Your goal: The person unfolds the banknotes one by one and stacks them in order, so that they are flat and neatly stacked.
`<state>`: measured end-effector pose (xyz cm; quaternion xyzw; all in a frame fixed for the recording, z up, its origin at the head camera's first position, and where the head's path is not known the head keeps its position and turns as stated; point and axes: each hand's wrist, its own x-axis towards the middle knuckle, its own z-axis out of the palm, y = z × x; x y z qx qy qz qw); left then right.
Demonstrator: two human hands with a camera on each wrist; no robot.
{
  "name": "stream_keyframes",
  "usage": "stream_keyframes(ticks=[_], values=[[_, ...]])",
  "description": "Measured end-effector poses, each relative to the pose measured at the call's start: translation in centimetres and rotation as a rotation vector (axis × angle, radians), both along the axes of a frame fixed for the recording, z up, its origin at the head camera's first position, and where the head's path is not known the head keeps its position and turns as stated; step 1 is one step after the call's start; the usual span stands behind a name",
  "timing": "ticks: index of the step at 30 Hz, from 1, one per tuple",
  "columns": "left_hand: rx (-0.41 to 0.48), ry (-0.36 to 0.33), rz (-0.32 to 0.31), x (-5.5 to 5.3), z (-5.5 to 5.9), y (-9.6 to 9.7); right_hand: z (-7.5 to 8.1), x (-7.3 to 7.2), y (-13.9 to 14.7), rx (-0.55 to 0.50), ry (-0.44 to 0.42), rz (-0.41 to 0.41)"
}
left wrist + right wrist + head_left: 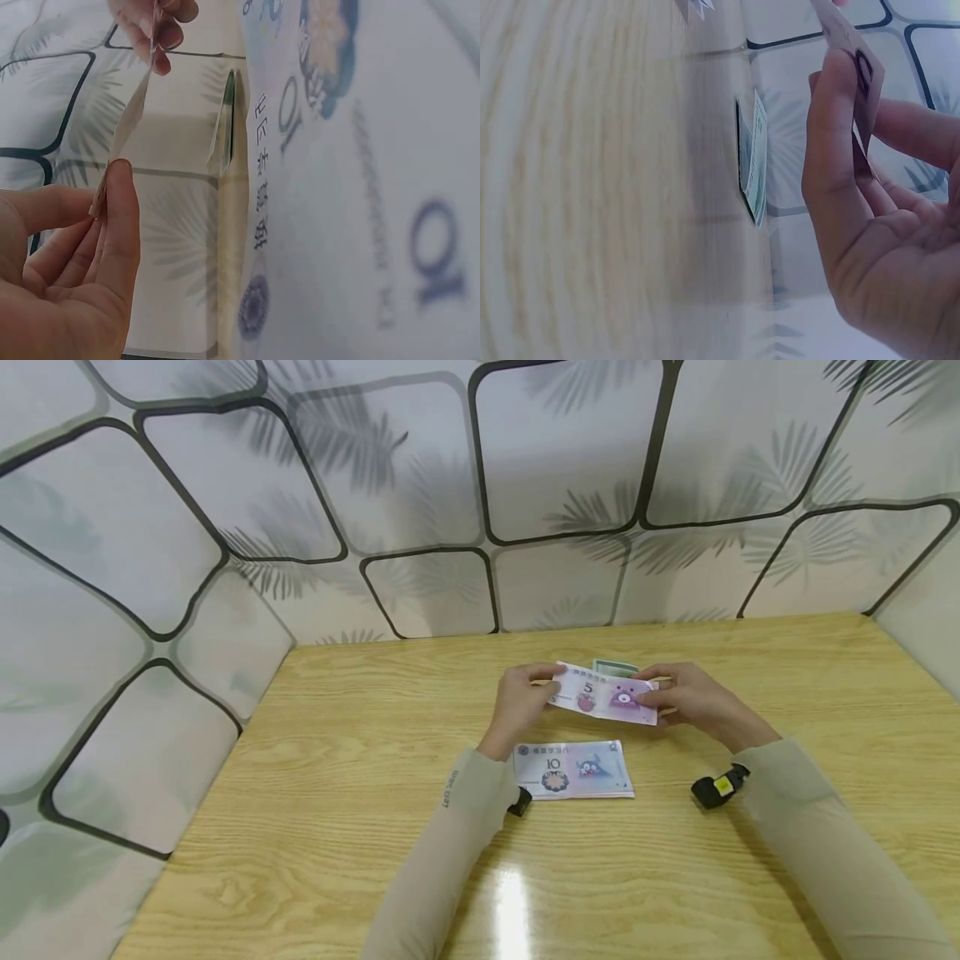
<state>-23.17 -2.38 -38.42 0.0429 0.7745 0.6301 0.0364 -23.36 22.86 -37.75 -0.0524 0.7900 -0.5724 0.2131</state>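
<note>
A purple play banknote (pixel 600 695) marked 5 is stretched between both hands above the table. My left hand (pixel 522 706) pinches its left end between thumb and fingers, and my right hand (pixel 693 703) pinches the right end. In the left wrist view the note (pixel 129 120) is seen nearly edge-on, held off the table. Below it lies a stack of blue-and-pink banknotes (pixel 573 770) marked 10, its left edge partly behind the left sleeve. Behind the purple note, a green banknote (pixel 615 667) shows mostly hidden; the right wrist view shows several green notes (pixel 754 161) lying loosely together.
The wooden table (pixel 337 777) reaches back to a wall covered in a leaf-and-line patterned cloth (pixel 420 468). Black camera straps sit on both wrists, the right one (pixel 718 787) hanging near the table top. A bright light reflection (pixel 513 910) lies at the front.
</note>
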Motion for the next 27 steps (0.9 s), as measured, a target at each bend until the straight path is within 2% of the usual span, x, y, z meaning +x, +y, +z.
stream_keyframes(ticks=[5,11,19,27], values=[[0.045,-0.019,-0.008,-0.1,-0.1,-0.8,0.1,0.1,0.2,-0.051,-0.003,-0.048],[0.048,-0.066,0.001,-0.1,0.0,-1.3,0.3,0.2,0.3,-0.102,-0.012,-0.089],[0.098,-0.115,-0.026,0.1,0.0,-2.3,0.2,0.2,0.3,-0.170,-0.030,-0.091],[0.106,-0.126,-0.051,0.1,-0.3,-2.8,0.1,0.4,0.3,-0.203,-0.013,-0.104]])
